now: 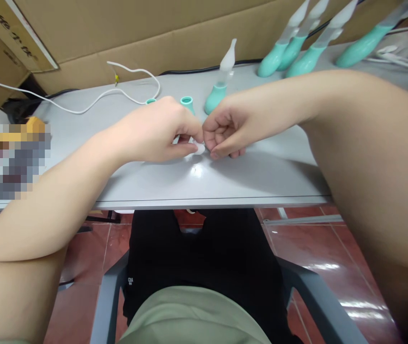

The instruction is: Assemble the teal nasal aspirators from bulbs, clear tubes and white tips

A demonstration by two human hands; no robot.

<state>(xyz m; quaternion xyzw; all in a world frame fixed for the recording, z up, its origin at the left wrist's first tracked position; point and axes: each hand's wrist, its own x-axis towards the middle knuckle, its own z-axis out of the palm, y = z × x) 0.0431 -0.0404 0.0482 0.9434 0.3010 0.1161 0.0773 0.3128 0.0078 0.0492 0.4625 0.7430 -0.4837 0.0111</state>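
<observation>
My left hand [164, 129] is closed, thumb and forefinger pinching a small white translucent piece [200, 148] just above the table. Beside it, my right hand [227, 126] has its fingers curled, thumb and fingertips close together near that piece; whatever they hold, if anything, is hidden. Behind my hands stands an open teal rubber bulb [187, 102], and the teal rim of another bulb [151, 101] shows past my left hand. An assembled bulb aspirator [215, 99], with a clear tube and white tip, stands behind my right hand.
Several more teal bulb aspirators [306, 62] stand at the back right of the grey table [146, 184]. A white cable [98, 98] winds across the back left. Cardboard [117, 33] lines the back. Chair arms [318, 291] flank my lap.
</observation>
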